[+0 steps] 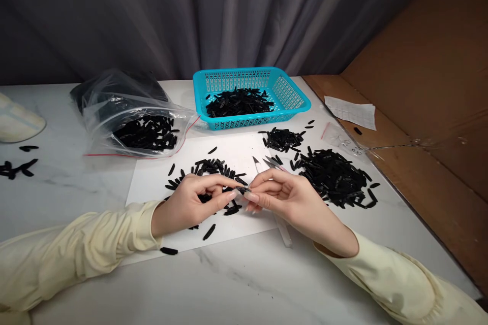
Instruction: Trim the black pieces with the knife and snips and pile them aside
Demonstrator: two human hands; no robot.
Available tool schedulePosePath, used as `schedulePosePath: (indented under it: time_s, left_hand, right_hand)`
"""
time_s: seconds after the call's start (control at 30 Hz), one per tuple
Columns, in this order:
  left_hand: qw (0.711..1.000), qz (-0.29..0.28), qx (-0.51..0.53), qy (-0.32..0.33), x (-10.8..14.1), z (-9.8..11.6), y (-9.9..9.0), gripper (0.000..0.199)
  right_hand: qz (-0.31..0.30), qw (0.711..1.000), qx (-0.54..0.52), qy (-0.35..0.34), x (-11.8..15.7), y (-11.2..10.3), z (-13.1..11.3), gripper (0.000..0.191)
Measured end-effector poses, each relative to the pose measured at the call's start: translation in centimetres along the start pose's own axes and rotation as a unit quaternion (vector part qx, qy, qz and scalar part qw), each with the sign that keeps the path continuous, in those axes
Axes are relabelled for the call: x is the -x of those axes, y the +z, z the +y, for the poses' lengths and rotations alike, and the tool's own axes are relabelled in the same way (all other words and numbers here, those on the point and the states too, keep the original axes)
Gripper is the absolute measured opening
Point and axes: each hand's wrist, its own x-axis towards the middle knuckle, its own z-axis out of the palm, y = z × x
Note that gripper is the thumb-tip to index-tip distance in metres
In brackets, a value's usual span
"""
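Observation:
My left hand (200, 198) and my right hand (292, 198) meet over a white sheet of paper (244, 236). Between the thumbs and fingertips of both is one small, narrow black piece (244, 190), pinched at its two ends. What exactly it is I cannot make out. Loose black pieces of the same look (213, 166) are scattered on the paper under and around my left hand. Beside my right hand lie tweezers (282, 231), partly hidden by it, with dark pointed tips (272, 161) beyond the fingers.
At the back stands a blue perforated basket (215, 123) holding many black pieces. Left of it is an open clear zip bag (179, 148) of them. A large heap (333, 177) and a smaller one (284, 139) lie right. A cardboard wall (427, 51) bounds the right side.

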Motion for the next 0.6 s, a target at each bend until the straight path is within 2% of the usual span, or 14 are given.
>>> schedulePosePath:
  time_s: [0.13, 0.33, 0.6]
  left_hand:
    - [1.0, 0.007, -0.004, 0.005, 0.0, -0.1, 0.1, 0.022]
    - [1.0, 0.015, -0.021, 0.016, -0.01, -0.09, 0.08, 0.021]
    - [1.0, 0.016, 0.002, 0.009, -0.23, 0.3, 0.07, 0.019]
  right_hand:
    - [-0.05, 0.998, 0.001, 0.039, -0.17, -0.16, 0.09, 0.024]
    - [-0.107, 0.994, 0.026, 0.014, -0.13, -0.33, 0.43, 0.027]
    - [-0.129, 0.991, -0.006, 0.021, -0.07, -0.37, 0.68, 0.03]
